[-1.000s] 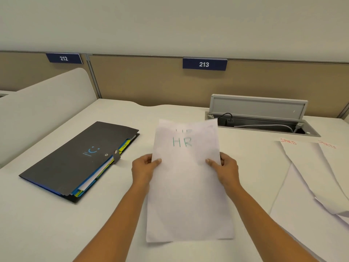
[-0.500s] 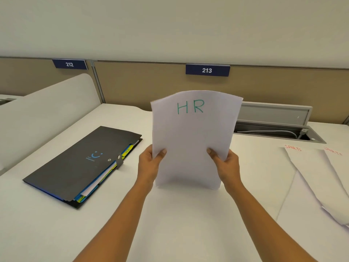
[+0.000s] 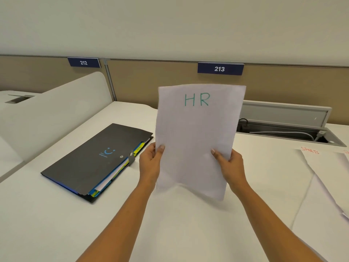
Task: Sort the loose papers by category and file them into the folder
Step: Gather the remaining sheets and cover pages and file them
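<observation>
Both side edges pinched: our left hand [image 3: 151, 163] and right hand [image 3: 229, 165] hold the HR paper [image 3: 196, 133] upright; we judge it light, floppy, crease-prone.

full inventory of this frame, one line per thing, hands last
HR paper: one sheet or thin stack, white, green lettering, held upright, centre
folder: one, black, coloured tabs at its edge, flat on desk, left
loose papers: several, white, red SPORTS heading, overlapping, right
desk: one, white
cable tray: one, grey, lid up, far right
number plates: two, navy, 212 and 213, on partition
divider: one, white, left
left hand: grips paper's left edge
right hand: grips paper's right edge
</observation>
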`<state>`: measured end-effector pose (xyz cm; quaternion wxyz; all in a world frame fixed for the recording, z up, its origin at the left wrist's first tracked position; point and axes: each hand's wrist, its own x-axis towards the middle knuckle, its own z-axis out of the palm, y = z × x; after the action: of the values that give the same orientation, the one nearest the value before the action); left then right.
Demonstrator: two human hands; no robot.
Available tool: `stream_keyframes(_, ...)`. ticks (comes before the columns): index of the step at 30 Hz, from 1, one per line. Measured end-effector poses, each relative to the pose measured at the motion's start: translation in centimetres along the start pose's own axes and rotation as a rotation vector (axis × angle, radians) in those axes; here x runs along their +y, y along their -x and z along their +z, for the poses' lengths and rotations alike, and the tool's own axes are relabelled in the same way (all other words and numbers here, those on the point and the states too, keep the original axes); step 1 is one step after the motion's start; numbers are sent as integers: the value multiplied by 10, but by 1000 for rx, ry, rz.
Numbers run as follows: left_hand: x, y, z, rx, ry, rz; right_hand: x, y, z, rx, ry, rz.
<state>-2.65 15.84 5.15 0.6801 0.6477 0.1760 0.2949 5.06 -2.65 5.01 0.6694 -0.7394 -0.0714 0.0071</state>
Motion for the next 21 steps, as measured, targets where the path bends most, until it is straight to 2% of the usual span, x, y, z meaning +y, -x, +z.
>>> stream_keyframes(5, 2, -25, -40, 133, -241, 12, 9, -5, 8, -85, -3, 166)
stream_keyframes(10, -6, -49, -98, 272, -671, 7, 16, -1, 20, -130, -72, 277)
stream_keyframes(17, -34, -67, -136, 30, -1281, -105, 21, 5, 42, -201, -122, 348)
stream_keyframes(21, -41, -69, -144, -68, -1407, -141, 21, 5, 52, -237, -121, 368)
